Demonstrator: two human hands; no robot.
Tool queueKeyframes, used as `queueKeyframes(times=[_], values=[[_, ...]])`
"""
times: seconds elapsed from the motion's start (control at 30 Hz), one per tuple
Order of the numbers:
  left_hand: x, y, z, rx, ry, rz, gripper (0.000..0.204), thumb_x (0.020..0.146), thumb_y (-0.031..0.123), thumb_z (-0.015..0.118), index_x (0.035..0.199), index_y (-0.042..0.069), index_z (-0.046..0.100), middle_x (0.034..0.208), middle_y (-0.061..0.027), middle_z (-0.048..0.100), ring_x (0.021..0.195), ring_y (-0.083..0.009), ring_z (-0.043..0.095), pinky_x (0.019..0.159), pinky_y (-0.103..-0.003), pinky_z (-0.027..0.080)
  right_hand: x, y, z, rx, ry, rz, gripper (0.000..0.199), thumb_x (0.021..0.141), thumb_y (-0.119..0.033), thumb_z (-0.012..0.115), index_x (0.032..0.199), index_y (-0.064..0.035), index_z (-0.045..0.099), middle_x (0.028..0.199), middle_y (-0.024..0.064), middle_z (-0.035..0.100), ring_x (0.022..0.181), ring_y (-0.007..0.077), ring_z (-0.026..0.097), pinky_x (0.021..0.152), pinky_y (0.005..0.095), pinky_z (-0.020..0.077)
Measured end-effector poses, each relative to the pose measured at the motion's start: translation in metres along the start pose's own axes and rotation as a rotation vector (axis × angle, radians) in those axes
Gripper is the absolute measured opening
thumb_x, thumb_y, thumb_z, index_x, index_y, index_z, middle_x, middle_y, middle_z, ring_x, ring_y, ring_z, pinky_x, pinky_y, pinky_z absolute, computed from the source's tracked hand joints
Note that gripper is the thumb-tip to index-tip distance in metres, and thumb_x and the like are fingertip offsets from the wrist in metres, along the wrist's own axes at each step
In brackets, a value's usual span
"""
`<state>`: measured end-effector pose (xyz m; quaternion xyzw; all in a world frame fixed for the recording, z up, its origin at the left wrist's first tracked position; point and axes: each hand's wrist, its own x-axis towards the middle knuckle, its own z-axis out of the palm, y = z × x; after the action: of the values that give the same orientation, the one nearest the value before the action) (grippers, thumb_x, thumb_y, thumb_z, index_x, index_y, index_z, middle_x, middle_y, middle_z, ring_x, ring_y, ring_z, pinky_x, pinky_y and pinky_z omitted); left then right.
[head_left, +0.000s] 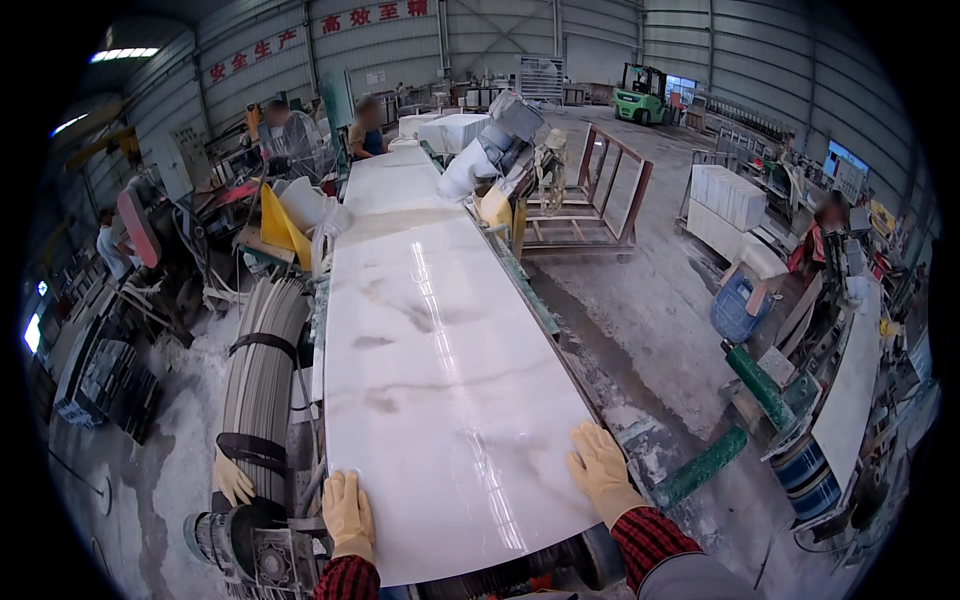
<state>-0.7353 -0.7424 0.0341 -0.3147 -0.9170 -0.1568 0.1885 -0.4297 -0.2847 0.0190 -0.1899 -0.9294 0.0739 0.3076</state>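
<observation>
A glossy white slab [440, 380] with brownish veining lies lengthwise along the conveyor [531, 295], its near end over the near edge. The gloved left hand [349, 512] rests at the slab's left side by the near-left corner, fingers straight and unclenched; the gloved right hand [601, 468] lies over the right side by the near-right corner, fingers loosely extended. Whether either grips underneath, I cannot tell. Beyond the conveyor's left edge stands a strapped bundle of pale strips [258, 385], with a loose glove [233, 479] against it.
</observation>
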Motion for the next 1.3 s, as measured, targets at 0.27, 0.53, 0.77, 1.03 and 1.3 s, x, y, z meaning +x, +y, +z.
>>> queueKeyframes(times=[0.27,0.53,0.77,1.03,1.3], values=[[-0.001,-0.003,0.003,0.001,-0.007,-0.004,0.042,0.107,0.013,0.074,0.149,0.01,0.07,0.156,-0.0199,0.067,0.146,-0.044,0.061,0.119,-0.056,0.053,-0.002,-0.002,-0.003,0.009,0.019,-0.006,0.047,0.1,-0.025,0.081,0.143,-0.0049,0.074,0.153,0.0271,0.074,0.14,0.0499,0.067,0.122,0.0613,0.0552],[-0.001,-0.003,0.003,-0.003,-0.012,-0.008,0.039,0.109,0.012,0.072,0.148,0.009,0.07,0.157,-0.0205,0.067,0.147,-0.0444,0.061,0.121,-0.056,0.053,-0.009,0.003,-0.002,0.054,0.037,-0.001,0.041,0.107,-0.019,0.076,0.146,-0.0066,0.077,0.153,0.0285,0.077,0.143,0.0526,0.069,0.127,0.0617,0.0542],[0.0,-0.001,-0.003,-0.031,-0.016,-0.005,0.039,0.108,0.011,0.072,0.147,0.009,0.07,0.156,-0.0194,0.066,0.147,-0.0443,0.06,0.121,-0.056,0.053,-0.01,0.001,-0.006,0.041,0.035,0.004,0.035,0.108,-0.016,0.075,0.142,-0.0077,0.079,0.152,0.0257,0.078,0.141,0.0509,0.071,0.125,0.0603,0.056],[0.0,-0.002,-0.002,-0.034,-0.032,-0.021,0.039,0.107,0.011,0.073,0.147,0.01,0.069,0.156,-0.0184,0.065,0.147,-0.0436,0.06,0.12,-0.055,0.054,-0.011,0.0,-0.007,0.063,0.05,0.02,0.032,0.109,-0.011,0.074,0.141,-0.0083,0.079,0.149,0.0257,0.079,0.139,0.0509,0.072,0.124,0.0605,0.0572],[-0.003,-0.007,0.004,-0.017,-0.01,-0.012,0.039,0.108,0.011,0.072,0.146,0.01,0.07,0.157,-0.0199,0.067,0.147,-0.0443,0.061,0.12,-0.055,0.055,-0.014,-0.001,-0.011,0.058,0.043,0.017,0.032,0.11,-0.01,0.074,0.141,-0.0087,0.079,0.148,0.0266,0.08,0.14,0.0515,0.073,0.124,0.0607,0.0573]])
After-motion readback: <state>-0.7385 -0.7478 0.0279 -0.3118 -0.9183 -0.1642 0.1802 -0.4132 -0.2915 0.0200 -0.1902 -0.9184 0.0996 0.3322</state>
